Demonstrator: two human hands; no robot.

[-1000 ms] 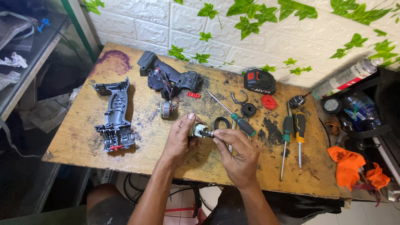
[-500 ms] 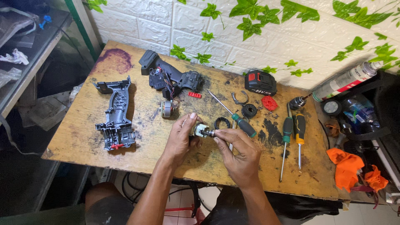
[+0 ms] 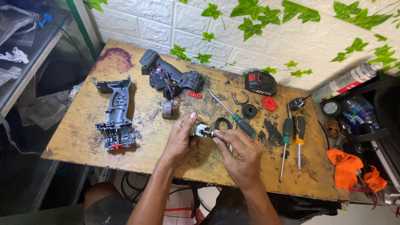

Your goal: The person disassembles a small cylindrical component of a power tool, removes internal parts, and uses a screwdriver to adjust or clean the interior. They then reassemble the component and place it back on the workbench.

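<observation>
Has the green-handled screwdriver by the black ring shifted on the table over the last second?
No. The green-handled screwdriver lies where it was, its handle just right of the black ring, its tip toward the red clip. Only the hands work the small motor.

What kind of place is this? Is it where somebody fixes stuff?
Probably a small repair bench for power tools. On the worn wooden table lie an opened drill housing, screwdrivers and a battery pack, and the left hand and right hand hold a small motor part.
</observation>
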